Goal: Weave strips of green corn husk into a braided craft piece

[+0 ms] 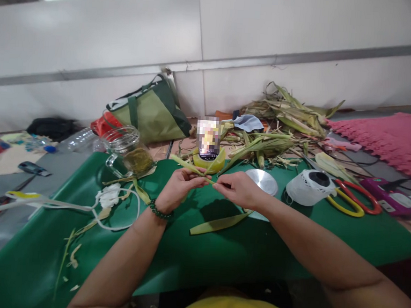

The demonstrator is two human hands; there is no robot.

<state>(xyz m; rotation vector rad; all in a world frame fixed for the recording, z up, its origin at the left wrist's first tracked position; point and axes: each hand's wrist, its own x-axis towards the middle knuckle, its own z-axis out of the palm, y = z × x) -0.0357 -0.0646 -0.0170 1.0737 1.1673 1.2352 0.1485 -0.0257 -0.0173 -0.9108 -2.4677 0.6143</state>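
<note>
My left hand (182,185), with a green bead bracelet at the wrist, pinches a pale green corn husk strip (183,163) above the green mat. Opposite it, my right hand (240,189) has thumb and fingers closed on the near end of the husk strip, which runs between the two hands. Part of the strip is hidden by my fingers. A loose piece of corn husk (218,225) lies flat on the mat below my hands. Just beyond them a phone (209,153) stands upright in a yellow-green holder (217,165).
Behind lies a heap of corn husks (292,115). On the right are a metal disc (262,180), a spool of white thread (304,191), scissors (352,209) and a purple device (392,196). On the left stand a glass mug (131,156), a white cord (116,227) and a green bag (159,115).
</note>
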